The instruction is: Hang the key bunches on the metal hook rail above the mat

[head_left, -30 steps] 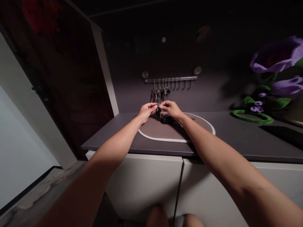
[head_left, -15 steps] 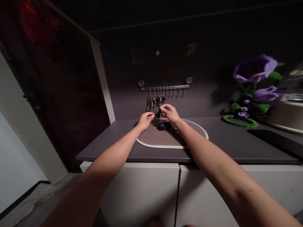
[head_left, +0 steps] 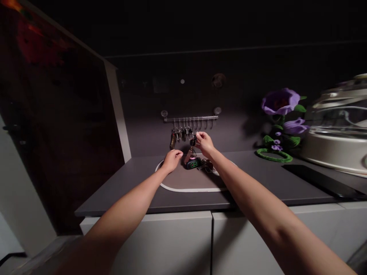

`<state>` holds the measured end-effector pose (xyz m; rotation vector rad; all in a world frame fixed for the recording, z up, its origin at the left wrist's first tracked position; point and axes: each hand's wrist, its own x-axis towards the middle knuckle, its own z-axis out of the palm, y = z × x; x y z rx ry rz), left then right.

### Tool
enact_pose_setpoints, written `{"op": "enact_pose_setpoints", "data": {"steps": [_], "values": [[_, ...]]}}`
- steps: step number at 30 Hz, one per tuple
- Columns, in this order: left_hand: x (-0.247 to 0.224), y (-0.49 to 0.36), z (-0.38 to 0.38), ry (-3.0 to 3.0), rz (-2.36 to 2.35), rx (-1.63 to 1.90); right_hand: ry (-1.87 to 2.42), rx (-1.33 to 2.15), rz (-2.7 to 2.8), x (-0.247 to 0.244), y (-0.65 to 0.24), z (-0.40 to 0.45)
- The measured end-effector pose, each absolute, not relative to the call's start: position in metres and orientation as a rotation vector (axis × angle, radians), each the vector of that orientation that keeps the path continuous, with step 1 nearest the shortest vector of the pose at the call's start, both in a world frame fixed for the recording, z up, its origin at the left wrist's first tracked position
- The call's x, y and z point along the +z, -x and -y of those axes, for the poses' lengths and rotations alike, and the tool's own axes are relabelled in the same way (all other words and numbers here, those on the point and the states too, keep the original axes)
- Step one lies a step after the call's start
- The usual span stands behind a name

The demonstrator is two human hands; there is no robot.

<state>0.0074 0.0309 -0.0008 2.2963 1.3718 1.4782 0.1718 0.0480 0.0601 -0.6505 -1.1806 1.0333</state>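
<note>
My right hand (head_left: 205,144) pinches a bunch of keys (head_left: 193,141) just below the right part of a clear hook rail (head_left: 190,118) on the wall. A brownish tag (head_left: 188,156) hangs under the keys. Several key sets (head_left: 183,133) hang from the rail's left hooks, one with a brown strap (head_left: 172,140). Lower and to the left, my left hand (head_left: 172,160) has its fingers pressed together, with nothing visible in them. Between the hands, a black object with a lit green display (head_left: 193,164) and more keys (head_left: 208,165) lie on an oval mat (head_left: 183,181).
The mat lies on a dark countertop (head_left: 129,181) above white cabinet doors (head_left: 166,236). To the right are a purple flower decoration (head_left: 281,103), a flat black object (head_left: 321,181) and a cream appliance with a clear lid (head_left: 338,149). A dark door (head_left: 71,133) is at the left.
The view has shifted, showing more of the appliance. My right hand has raised the keys slightly away from the mat, and the brownish tag now shows. My left hand has drawn a little away from them.
</note>
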Motion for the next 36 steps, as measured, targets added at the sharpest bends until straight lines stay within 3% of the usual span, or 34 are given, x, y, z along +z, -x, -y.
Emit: {"op": "enact_pose_setpoints", "data": {"steps": [19,36], "values": [[-0.001,-0.009,-0.029,-2.299,-1.405,1.408,0.856,1.01,1.025,0.112,-0.175,-0.08],[-0.004,-0.007,-0.036,-2.308,-1.395,1.422,0.89,1.014,0.946,0.096,-0.174,-0.096]]}}
